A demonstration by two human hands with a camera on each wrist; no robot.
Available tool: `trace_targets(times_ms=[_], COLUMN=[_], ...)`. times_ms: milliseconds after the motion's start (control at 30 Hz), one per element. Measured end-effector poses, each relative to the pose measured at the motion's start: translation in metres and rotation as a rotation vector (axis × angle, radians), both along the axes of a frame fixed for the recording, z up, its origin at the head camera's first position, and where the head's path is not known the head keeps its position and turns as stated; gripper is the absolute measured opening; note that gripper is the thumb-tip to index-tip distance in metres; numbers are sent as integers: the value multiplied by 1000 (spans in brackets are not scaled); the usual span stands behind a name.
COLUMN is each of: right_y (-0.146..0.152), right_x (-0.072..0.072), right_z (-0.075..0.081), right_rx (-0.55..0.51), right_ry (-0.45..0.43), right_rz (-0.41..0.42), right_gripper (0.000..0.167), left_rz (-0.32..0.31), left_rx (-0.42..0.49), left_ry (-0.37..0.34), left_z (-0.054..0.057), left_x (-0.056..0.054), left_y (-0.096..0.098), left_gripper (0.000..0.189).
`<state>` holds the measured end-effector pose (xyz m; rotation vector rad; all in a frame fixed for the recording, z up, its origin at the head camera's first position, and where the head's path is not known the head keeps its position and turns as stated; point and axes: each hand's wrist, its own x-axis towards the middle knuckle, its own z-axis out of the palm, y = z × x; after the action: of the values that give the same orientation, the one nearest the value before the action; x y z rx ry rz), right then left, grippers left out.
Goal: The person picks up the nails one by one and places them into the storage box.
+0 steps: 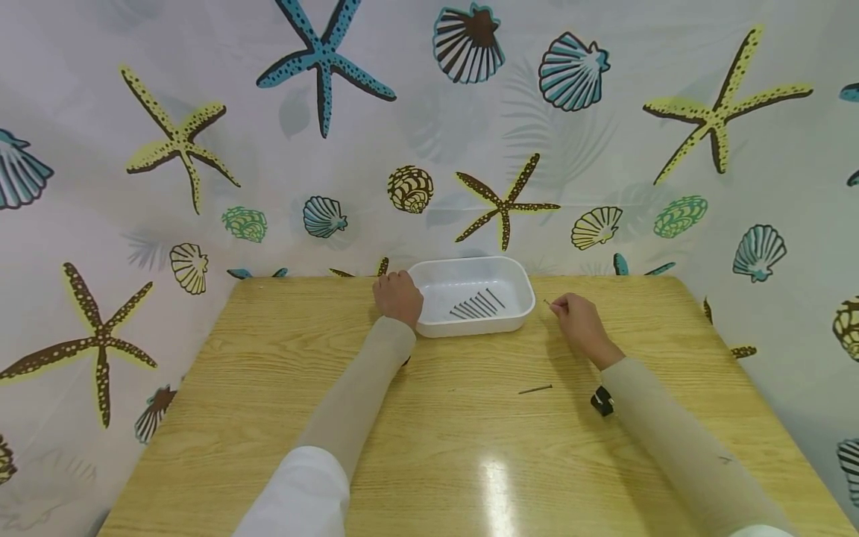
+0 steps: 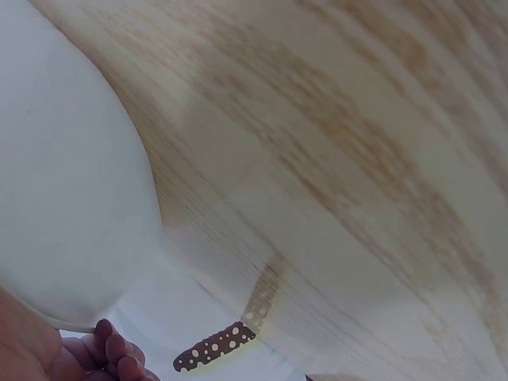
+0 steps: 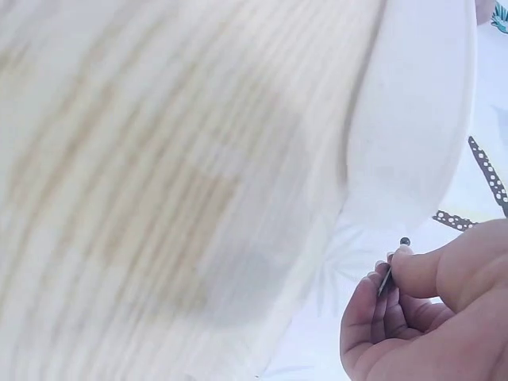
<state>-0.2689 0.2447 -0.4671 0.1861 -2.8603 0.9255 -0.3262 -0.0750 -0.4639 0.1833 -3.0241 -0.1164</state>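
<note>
A white plastic tray [image 1: 470, 328] stands at the back of the wooden table, with several dark nails [image 1: 477, 305] lying side by side in it. My left hand [image 1: 399, 297] holds the tray's left end, its fingers at the rim in the left wrist view. Just right of the tray, my right hand [image 1: 581, 322] pinches one nail [image 3: 387, 278] between thumb and fingertips; the nail's round head pokes up past the thumb. Another nail [image 1: 535, 389] lies on the table in front of the tray, nearer to me.
The wooden table [image 1: 268, 388] meets a pale curtain [image 1: 416, 134] printed with starfish and shells at the back. A small black-and-white object [image 1: 602, 401] shows at the right wrist, beside the sleeve [image 1: 671, 440].
</note>
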Motion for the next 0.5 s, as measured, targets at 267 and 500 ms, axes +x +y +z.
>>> trace_targets(times_ms=[267, 500], right_y=[-3, -9], right_x=[-1, -2], right_z=[10, 20], right_rx=[-11, -47], right_ry=[14, 42], right_rz=[-26, -30], right_gripper=[25, 26], left_rz=[7, 4], left_rx=[4, 17], left_ry=[-8, -9], left_z=[-1, -3], left_x=[0, -2], left_y=[0, -1], left_gripper=[33, 31])
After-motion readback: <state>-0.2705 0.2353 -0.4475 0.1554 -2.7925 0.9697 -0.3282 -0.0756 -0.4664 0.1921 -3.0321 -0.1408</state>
